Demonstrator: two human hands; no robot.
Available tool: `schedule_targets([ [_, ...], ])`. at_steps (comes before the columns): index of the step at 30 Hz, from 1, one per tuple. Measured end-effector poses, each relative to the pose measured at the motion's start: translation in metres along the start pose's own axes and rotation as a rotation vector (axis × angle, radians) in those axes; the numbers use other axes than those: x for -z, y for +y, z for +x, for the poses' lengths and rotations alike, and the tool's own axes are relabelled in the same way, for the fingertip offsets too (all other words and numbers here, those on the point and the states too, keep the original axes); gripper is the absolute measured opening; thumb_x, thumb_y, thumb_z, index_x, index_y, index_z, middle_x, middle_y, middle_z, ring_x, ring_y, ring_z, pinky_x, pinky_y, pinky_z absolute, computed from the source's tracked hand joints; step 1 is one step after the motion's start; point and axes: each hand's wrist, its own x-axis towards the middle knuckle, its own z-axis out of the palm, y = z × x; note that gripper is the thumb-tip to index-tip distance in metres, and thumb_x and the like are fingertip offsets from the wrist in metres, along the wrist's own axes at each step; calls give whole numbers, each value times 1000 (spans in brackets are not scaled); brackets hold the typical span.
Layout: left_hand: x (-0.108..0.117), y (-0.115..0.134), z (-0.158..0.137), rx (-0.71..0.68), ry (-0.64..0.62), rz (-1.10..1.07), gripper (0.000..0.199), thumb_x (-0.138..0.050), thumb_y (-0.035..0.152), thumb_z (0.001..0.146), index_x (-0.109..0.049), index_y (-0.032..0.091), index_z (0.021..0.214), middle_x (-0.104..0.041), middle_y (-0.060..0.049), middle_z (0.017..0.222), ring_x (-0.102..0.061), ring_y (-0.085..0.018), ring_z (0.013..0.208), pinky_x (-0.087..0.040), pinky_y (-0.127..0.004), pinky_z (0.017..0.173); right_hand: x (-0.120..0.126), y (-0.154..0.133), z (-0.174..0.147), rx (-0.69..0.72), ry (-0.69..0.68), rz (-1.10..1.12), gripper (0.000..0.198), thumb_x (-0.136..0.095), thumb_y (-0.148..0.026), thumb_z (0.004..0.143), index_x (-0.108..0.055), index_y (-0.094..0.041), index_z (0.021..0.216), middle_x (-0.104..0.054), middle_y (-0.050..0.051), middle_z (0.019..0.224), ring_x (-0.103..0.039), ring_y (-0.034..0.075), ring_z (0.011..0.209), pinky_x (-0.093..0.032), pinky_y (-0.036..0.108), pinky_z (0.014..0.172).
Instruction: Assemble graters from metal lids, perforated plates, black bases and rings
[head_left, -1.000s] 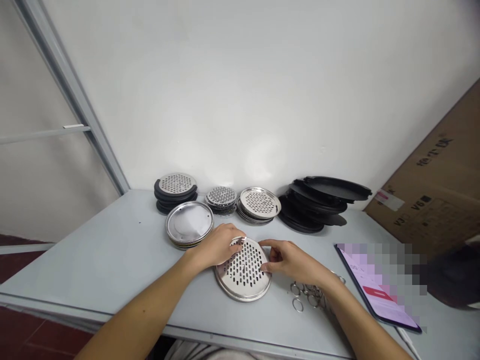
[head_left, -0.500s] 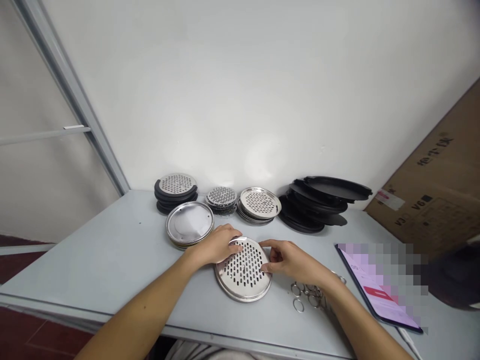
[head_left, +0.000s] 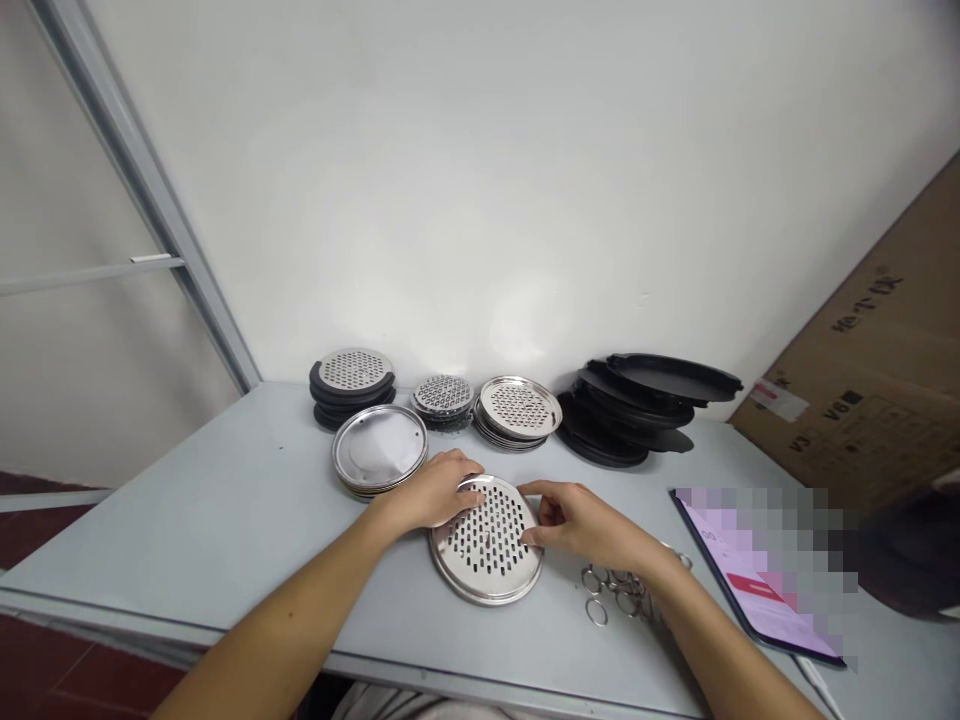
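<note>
A round perforated metal plate with a raised rim lies near the front of the table. My left hand grips its far left edge, thumb on top and fingers over the rim. At the right edge, my right hand is closed on the rim, its thumb resting on the upper face. Whether the plate lies alone or on another disc I cannot tell, though a second edge shows under its rim. Loose metal rings lie beside my right forearm, which partly covers them.
Behind stand a stack of plain metal lids, perforated discs in black holders, small perforated discs, rimmed perforated plates and black round trays. A tablet and a cardboard box are at the right.
</note>
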Motion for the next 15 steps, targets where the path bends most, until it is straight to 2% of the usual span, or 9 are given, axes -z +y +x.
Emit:
schedule_targets([
  [4,1,1,0,-1,1,-6,36,-55,41,87,-62,23,117,-59,-9,115,-52,-26,113,-40,-34,96,-1,-2,1,3,26,-7,45,-71,-35,73,-64,-18,115,-60,-2,69,-53,14,63,-39,24,57],
  [6,1,2,0,6,-4,-12,37,-55,41,87,-61,23,119,-59,-9,117,-51,-26,115,-39,-35,97,2,-2,1,2,152,-19,43,-69,-39,76,-66,-17,112,-60,-1,67,-53,14,61,-39,24,57],
  [8,2,2,-1,15,-7,-21,39,-55,41,87,-60,23,121,-59,-9,118,-51,-27,116,-39,-35,98,12,-1,1,1,407,-36,39,-62,-45,81,-69,-16,106,-59,0,63,-51,15,58,-39,26,56],
  [12,1,1,-1,13,-7,-44,42,-54,44,87,-59,22,124,-58,-10,120,-50,-27,117,-38,-37,99,45,10,-8,-61,1043,-51,35,-62,-49,80,-73,-16,88,-64,3,66,-54,16,60,-40,28,59],
  [15,0,0,0,14,0,-57,41,-54,44,87,-60,23,122,-58,-9,120,-51,-27,116,-38,-36,99,71,28,-18,-112,1322,-31,37,-61,-49,80,-73,-15,90,-66,5,71,-56,17,63,-40,28,61],
])
